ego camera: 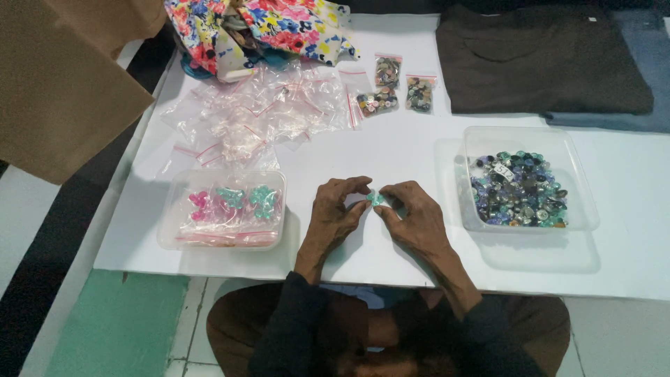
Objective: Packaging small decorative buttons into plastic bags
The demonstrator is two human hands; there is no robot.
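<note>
My left hand (336, 211) and my right hand (412, 215) meet at the middle of the white table (391, 150). Between their fingertips they pinch a small clear bag holding teal buttons (375, 200). Both hands have fingers curled on that little bag. To the right stands a clear plastic tub (527, 179) full of mixed blue, green and dark buttons (520, 190). On the left a second clear tub (224, 209) holds bagged pink and teal buttons.
A heap of empty clear zip bags (252, 115) lies at the back left, with three filled button bags (392, 91) beside it. Flowered cloth (259, 29), a folded dark garment (541, 59) and a blue one (649, 70) lie along the far edge. Brown cardboard (63, 77) hangs left.
</note>
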